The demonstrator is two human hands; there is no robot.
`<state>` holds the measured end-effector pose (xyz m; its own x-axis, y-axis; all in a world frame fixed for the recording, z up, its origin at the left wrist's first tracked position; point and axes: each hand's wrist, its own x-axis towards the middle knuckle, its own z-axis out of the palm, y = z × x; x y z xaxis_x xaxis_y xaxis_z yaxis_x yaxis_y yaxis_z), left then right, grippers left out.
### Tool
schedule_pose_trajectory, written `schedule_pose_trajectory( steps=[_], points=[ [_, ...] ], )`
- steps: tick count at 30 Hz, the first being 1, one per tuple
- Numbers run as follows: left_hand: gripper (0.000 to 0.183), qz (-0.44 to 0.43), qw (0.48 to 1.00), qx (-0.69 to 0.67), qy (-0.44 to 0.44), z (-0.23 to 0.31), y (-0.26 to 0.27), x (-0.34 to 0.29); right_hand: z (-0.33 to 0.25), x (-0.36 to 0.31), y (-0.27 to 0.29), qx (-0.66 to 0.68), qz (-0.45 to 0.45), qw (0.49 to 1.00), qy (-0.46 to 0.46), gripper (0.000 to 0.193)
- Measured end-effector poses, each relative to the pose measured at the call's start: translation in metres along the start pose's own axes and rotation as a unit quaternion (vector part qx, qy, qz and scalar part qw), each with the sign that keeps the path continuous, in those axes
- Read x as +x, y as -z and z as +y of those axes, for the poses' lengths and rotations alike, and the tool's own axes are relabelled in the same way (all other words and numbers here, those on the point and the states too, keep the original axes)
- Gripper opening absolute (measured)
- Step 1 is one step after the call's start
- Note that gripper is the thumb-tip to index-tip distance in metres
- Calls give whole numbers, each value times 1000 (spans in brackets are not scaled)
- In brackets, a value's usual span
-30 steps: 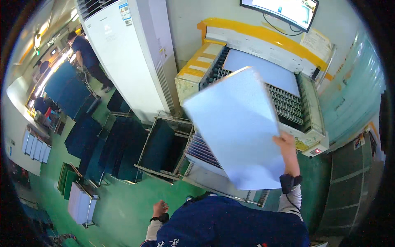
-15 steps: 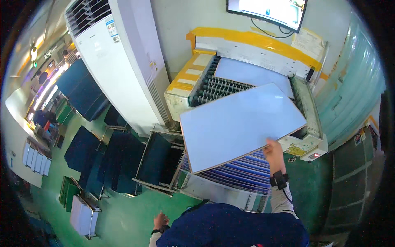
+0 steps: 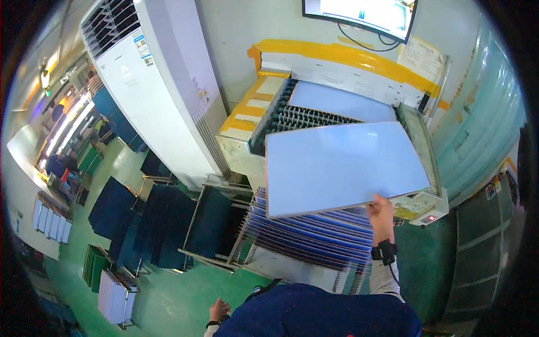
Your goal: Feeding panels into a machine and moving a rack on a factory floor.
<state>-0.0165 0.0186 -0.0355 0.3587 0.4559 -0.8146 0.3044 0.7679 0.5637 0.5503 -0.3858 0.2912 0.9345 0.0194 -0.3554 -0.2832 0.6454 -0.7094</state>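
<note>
While the person's right arm stretches forward from below, the right hand [image 3: 382,220] is clamped on the near edge of a flat, pale-blue rectangular panel [image 3: 345,168], toward its right corner, holding it over a row of thin blue panels [image 3: 306,240] and a cream, yellow-taped roller machine [image 3: 241,147]. Left hand [image 3: 219,310] hangs low left, can't tell how far its fingers are parted

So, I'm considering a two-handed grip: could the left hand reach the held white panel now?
Probably yes, reaching forward: the left hand looks empty, and nothing seems to block the near left corner of the white panel.
</note>
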Motion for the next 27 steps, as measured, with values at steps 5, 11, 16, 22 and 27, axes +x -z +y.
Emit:
schedule_pose_trajectory(
  steps=[5,11,16,22,27],
  points=[
    [35,47,998,47,10,13,-10,-1,29,-2,-35,19,-87,996,-28,7],
    [36,42,997,57,15,35,-29,-15,54,21,-33,64,-63,991,-98,10],
    [38,79,994,69,11,28,-24,-26,52,61,-19,85,-111,988,-61,10],
    [44,90,993,80,7,21,-19,-31,38,61,-37,57,-126,989,-54,12],
    [47,58,996,60,7,12,-12,-22,34,46,-39,-47,-123,984,-124,21]
  ],
)
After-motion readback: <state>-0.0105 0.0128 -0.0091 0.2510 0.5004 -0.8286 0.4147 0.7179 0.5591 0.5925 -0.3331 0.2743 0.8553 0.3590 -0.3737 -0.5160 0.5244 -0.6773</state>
